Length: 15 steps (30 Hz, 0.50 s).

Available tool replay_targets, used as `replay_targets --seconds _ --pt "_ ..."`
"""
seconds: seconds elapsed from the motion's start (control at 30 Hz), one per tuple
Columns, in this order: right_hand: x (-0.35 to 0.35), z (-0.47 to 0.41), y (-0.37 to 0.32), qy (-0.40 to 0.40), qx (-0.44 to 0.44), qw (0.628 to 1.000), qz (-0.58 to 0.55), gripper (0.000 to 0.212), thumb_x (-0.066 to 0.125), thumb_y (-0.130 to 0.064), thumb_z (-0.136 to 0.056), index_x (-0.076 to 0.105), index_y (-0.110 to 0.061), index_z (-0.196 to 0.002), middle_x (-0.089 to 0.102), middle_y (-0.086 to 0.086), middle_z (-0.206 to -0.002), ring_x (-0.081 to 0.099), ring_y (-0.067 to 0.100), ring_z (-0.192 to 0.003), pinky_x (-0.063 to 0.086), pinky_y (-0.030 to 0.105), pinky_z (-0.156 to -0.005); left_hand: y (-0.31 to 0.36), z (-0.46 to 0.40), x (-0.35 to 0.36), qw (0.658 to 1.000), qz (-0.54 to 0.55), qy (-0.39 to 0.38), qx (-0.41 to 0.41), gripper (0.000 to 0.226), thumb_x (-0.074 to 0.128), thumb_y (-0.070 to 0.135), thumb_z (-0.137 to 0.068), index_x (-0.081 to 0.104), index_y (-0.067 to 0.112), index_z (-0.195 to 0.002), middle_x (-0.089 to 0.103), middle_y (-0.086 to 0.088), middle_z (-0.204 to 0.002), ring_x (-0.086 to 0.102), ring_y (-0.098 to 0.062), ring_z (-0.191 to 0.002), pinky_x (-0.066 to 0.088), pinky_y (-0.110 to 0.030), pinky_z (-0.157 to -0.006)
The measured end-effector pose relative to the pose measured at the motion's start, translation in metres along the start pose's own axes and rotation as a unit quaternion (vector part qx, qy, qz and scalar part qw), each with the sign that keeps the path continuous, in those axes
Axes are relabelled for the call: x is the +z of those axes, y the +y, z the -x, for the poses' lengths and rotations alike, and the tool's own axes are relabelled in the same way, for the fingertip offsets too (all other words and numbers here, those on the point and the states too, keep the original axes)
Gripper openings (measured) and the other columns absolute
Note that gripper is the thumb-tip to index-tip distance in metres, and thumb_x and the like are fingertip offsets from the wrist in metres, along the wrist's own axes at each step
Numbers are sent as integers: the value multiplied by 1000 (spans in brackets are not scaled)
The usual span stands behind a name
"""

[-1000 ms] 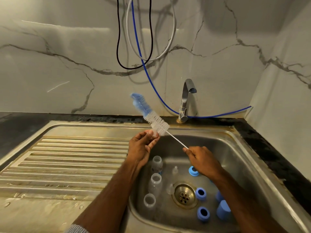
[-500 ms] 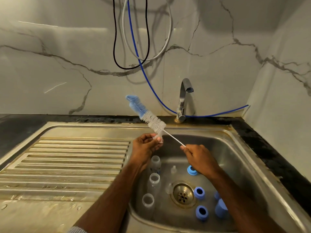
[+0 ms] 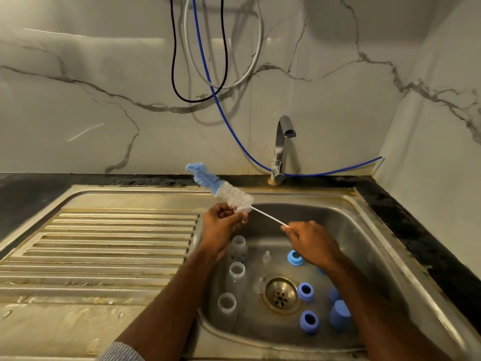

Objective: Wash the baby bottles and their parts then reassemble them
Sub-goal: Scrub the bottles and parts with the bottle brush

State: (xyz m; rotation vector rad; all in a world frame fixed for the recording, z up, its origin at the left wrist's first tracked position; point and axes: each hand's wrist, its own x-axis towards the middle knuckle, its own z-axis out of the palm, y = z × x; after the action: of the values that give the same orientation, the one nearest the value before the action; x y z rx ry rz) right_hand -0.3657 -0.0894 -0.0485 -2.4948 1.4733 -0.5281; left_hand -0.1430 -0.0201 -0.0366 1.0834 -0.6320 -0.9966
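While the person stands over the steel sink (image 3: 385,230), both hands are raised above the basin and share one bottle brush (image 3: 223,190). Its right hand (image 3: 311,242) has the fingers curled around the end of the thin white handle and grips it. Its left hand (image 3: 223,224) pinches the lower end of the white bristles, just where the handle meets them. The brush is tilted, with its blue tip pointing up and to the left, over the back rim of the sink.

Down in the basin lie the parts to be washed. Three clear bottles (image 3: 235,276) without tops stand in a row along the left wall, below the left hand. Near the brass drain (image 3: 281,295) I see two small clear teats (image 3: 266,256); the second one is just left of the drain and hard to make out. Blue screw rings (image 3: 305,291) lie to the right of the drain, one more under the right wrist, and blue caps (image 3: 339,313) stand by the right wall, partly hidden by the forearm.

Behind the sink a chrome tap (image 3: 282,142) stands on the dark counter. No water comes out that I can see. A blue hose (image 3: 223,113) runs down the marble wall behind it, and a black cable (image 3: 173,74) and a grey hose (image 3: 250,69) hang in loops. The ribbed draining board (image 3: 104,243) lies to the left.
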Motion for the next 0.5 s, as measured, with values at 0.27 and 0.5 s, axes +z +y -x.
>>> replay_targets --seconds 0.27,0.5 --pt "-2 -2 13 -21 12 998 -55 51 42 -50 -103 55 -13 -70 54 1 -56 51 15 -53 46 40 -57 0 4 0 1000 -5 27 9 31 69 -4 -89 59 1 -118 72 -19 -104 74 -33 -97 62 -44 -87" --pt "-4 -1 44 -60 68 988 -121 47 46 -44 -104 54 -16 -67 50 1 -58 47 12 -56 44 34 -62 -14 7 0 935 -338 -63 84 8 66 17 -97 72 15 -101 72 -10 -104 72 -20 -95 59 -45 -92"
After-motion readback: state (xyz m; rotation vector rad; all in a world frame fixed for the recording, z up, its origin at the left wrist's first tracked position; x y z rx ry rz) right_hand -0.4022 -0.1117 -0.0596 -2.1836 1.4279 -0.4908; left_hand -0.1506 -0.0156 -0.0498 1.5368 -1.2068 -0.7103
